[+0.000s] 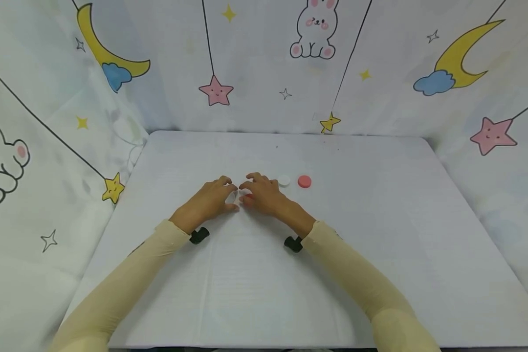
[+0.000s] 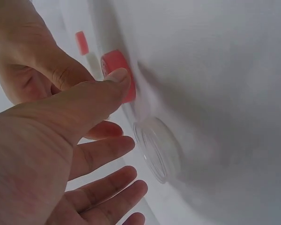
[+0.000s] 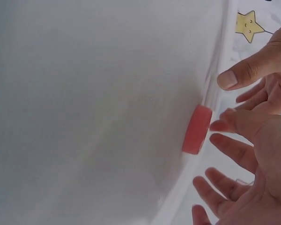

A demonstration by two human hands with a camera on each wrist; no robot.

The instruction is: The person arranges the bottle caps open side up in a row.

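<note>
My left hand (image 1: 207,200) hovers with fingers spread beside a small, shallow, clear round plastic container (image 2: 157,150), which lies on the white table. No finger curls round it. A red round cap (image 3: 197,130) stands close to my right hand (image 1: 266,195), whose fingers are loosely bent and parted, with nothing pinched. In the head view, that hand partly covers the red cap (image 1: 248,200). The two hands face each other, fingertips nearly meeting. From the left wrist, my left thumb overlaps the red cap (image 2: 114,61); whether it touches is hard to tell.
Just beyond the right hand lie a white round cap (image 1: 283,181) and another red cap (image 1: 304,181). Black wrist mounts (image 1: 199,235) sit under the forearms. A printed cloth (image 1: 255,58) with moons and stars walls the table's back and sides.
</note>
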